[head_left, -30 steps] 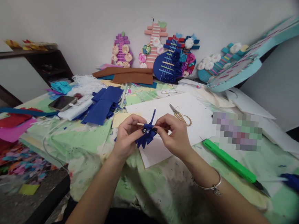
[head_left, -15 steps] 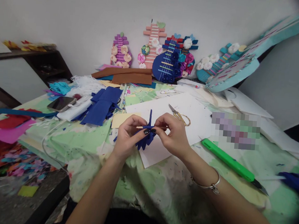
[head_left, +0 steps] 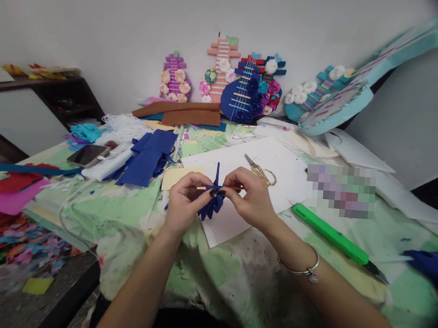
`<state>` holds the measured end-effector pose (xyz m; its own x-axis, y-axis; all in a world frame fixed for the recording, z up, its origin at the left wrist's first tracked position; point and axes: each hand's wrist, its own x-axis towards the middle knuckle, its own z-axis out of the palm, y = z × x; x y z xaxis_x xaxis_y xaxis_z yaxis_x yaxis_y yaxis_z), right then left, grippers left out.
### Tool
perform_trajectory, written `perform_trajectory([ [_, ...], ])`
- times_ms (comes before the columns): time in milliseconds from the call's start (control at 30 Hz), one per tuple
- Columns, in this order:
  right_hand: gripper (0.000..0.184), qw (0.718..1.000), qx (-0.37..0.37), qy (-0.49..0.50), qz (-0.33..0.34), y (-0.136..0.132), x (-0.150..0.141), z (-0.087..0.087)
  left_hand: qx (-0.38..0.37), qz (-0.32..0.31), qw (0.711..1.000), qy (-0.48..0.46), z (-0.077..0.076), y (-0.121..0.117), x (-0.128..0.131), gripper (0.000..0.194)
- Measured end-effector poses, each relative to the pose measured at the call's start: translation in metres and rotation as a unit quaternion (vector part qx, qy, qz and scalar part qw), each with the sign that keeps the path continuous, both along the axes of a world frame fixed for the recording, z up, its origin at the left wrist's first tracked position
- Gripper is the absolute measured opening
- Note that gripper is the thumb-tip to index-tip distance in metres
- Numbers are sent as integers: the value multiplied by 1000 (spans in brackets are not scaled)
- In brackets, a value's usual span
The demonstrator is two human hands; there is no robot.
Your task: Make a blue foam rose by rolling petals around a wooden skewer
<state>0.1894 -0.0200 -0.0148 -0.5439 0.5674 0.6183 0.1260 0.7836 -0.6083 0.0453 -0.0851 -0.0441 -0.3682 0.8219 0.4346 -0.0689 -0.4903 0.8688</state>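
Observation:
Both my hands meet over a white sheet (head_left: 279, 163) near the table's front edge. My left hand (head_left: 182, 201) pinches a thin wooden stick (head_left: 202, 188) and the blue foam strip (head_left: 212, 204) wrapped round it. My right hand (head_left: 252, 197) is closed on the stick's other end, fingertips pressed to the foam. The strip's cut fringe hangs below the stick and its loose tail stands up above it. A bracelet (head_left: 303, 269) circles my right wrist.
Small gold-handled scissors (head_left: 262, 171) lie just behind my right hand. A green craft knife (head_left: 334, 239) lies to the right. Blue foam sheets (head_left: 147, 156) and a phone (head_left: 89, 155) sit at left. Foam guitar decorations (head_left: 243, 92) lean on the wall. Coloured scraps (head_left: 8, 193) cover the left side.
The loose tail of the blue strip has swung from leaning right to upright as my fingers turn it round the stick. The hands stay in place; the view shifts slightly.

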Motion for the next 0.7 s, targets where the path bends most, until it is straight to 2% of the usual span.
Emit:
perform_trajectory([
  [167, 7, 999, 12, -26, 21, 13, 5, 2, 21, 4, 998, -65, 0, 0, -1, 20],
  [333, 4, 990, 10, -137, 46, 34, 23, 9, 34, -17, 993, -108, 2, -1, -3, 24],
  [400, 2, 991, -14, -135, 6, 39, 28, 11, 38, -39, 989, -134, 3, -2, -4, 24],
  [500, 13, 995, -50, -79, -40, 39, 30, 12, -3, -80, 985, -154, 5, -3, -3, 36],
  [567, 19, 994, -89, -56, 1, 34, 26, 11, -53, -94, 985, -136, 6, -3, -1, 34],
  [700, 18, 983, -157, -45, 86, 23, 18, 11, -122, -119, 981, -95, 6, -2, 3, 22],
])
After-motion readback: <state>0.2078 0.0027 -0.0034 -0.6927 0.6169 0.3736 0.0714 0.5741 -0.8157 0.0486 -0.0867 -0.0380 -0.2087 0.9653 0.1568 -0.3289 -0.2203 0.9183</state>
